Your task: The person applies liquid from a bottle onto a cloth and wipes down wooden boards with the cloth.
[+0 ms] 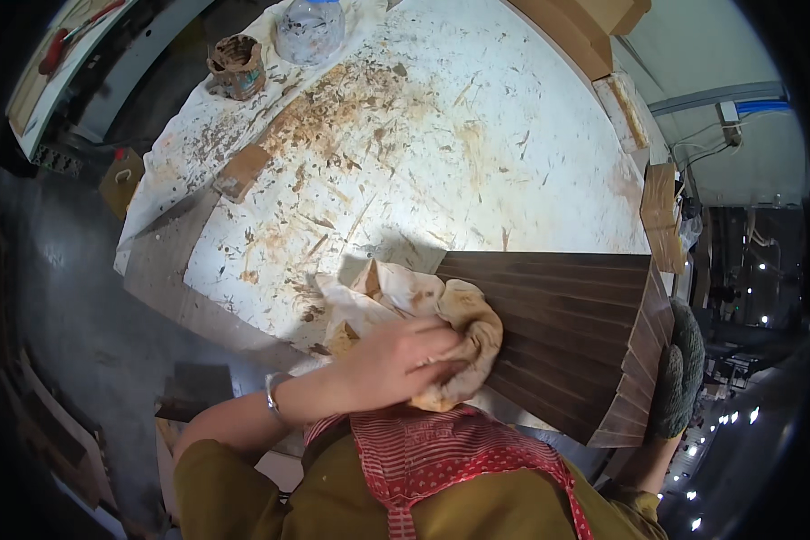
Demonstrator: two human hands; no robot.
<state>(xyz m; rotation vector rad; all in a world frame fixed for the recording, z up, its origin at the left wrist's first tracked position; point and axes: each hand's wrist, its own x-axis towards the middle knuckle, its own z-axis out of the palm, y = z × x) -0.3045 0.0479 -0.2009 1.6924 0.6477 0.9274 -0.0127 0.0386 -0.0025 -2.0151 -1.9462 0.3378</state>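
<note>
My bare left hand, with a metal bracelet at the wrist, is closed around a bunched, brown-stained cloth. It presses the cloth against the left part of a dark brown slatted wooden piece. Loose folds of the cloth spread out beyond my fingers. At the far right end of the wood is my right hand, in a grey-green knitted glove. It grips the stepped, lighter end of the slats; its fingertips are partly hidden.
The white tabletop is smeared with brown stain. At the back left stand a stain-crusted pot and a clear plastic container with a blue top. A small brown block lies near the left edge. Cardboard borders the back right.
</note>
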